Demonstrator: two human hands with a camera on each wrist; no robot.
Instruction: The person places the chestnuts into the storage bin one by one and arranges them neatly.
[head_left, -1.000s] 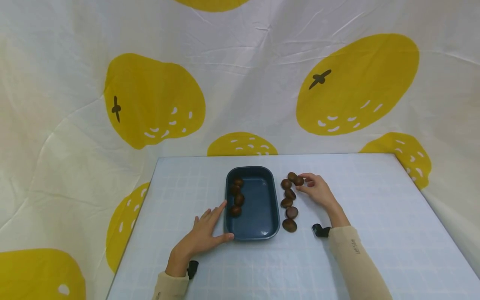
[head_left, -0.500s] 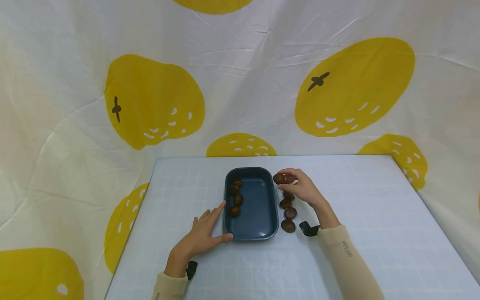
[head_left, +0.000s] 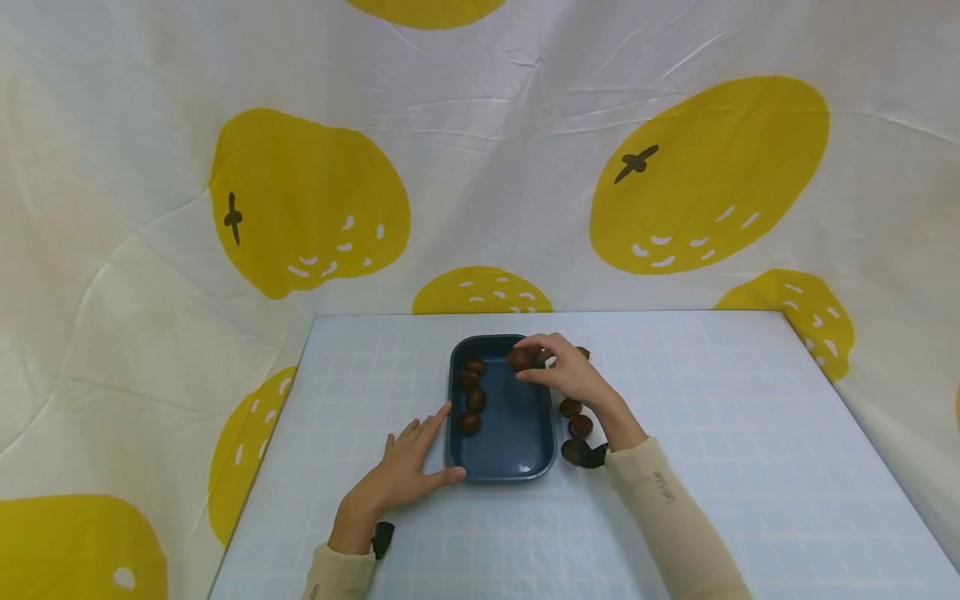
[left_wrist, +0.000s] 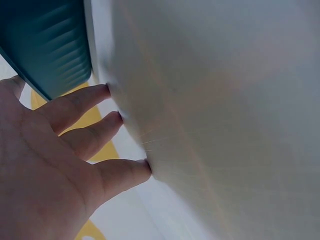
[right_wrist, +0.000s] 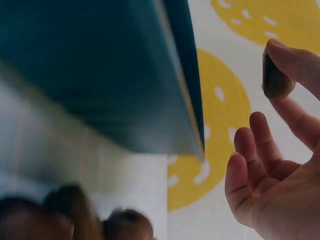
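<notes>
Over the far right part of a dark blue tray (head_left: 510, 454), my right hand (head_left: 570, 371) pinches a brown chestnut (head_left: 519, 359). The right wrist view shows that chestnut (right_wrist: 276, 79) between thumb and a fingertip, the other fingers loosely bent. My left hand (head_left: 405, 467) rests at the tray's left side with fingers spread, thumb and a finger touching its edge. In the left wrist view the hand (left_wrist: 55, 145) holds nothing. Several chestnuts (head_left: 476, 400) lie in a column along the tray's left inside.
Right of the tray, more chestnuts (head_left: 580, 427) lie in a column on the white table (head_left: 750, 467), partly hidden by my right hand and wrist. A white cloth with yellow fruit shapes (head_left: 311, 200) hangs behind the table.
My right hand picked up a chestnut from the far end of the right column and carried it left over the tray's rim. The left hand stayed in place.
</notes>
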